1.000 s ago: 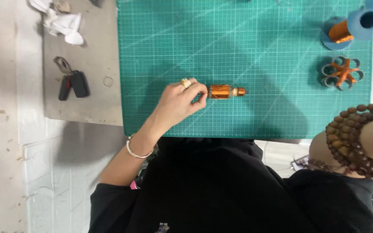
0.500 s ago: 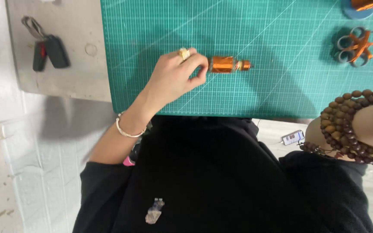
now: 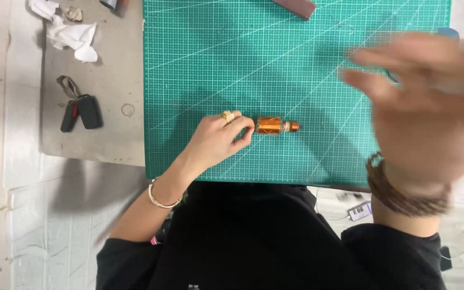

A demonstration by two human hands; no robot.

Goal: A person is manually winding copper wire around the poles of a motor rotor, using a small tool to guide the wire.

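Glossy copper-wound coil [image 3: 270, 125] on matt green rubbery cutting mat [image 3: 200, 64].

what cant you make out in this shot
- Right hand, head view: smeared by motion blur, so whether it holds anything cannot be told.
- Cutting mat: its right part is hidden behind that hand.
- Copper coil: its left end is covered by the left hand.
- Brown bar: cut off by the top edge.

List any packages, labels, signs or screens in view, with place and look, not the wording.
Label: a small white tag with dark bars, below the green mat's near edge, by the right wrist.
Packages, signs, screens: none.
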